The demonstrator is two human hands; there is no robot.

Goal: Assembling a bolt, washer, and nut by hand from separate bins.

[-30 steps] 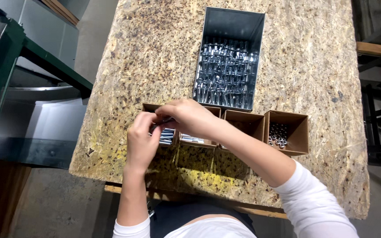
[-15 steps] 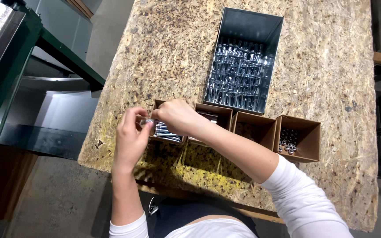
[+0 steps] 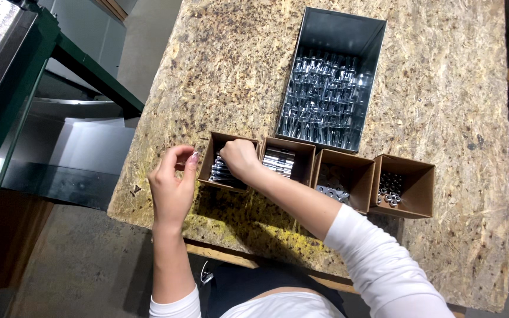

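A person stands at the near edge of a chipboard table (image 3: 443, 88), seen from above, both arms in white sleeves. Four small cardboard boxes sit side by side in a row near that edge. The right hand (image 3: 240, 159) reaches across into the leftmost box (image 3: 207, 162), its fingers curled down over the stack of silvery metal pieces (image 3: 219, 172) that lie inside; whether those fingers actually grip a piece cannot be told, since the knuckles hide the tips. The left hand (image 3: 172, 185) hovers just beside the same box, on its outer side, thumb and forefinger drawn together above the table edge; whether something small sits between them cannot be made out. The second box (image 3: 301, 154) holds flat shiny plates, the third box (image 3: 354, 171) has washers lying in its bottom, and the fourth box (image 3: 419, 182) holds a small heap of nuts. Behind the row, farther from the person, stands a tall grey metal bin (image 3: 337, 35) with bright bolts packed in its bottom. To the left of the table runs a green metal frame (image 3: 89, 70).
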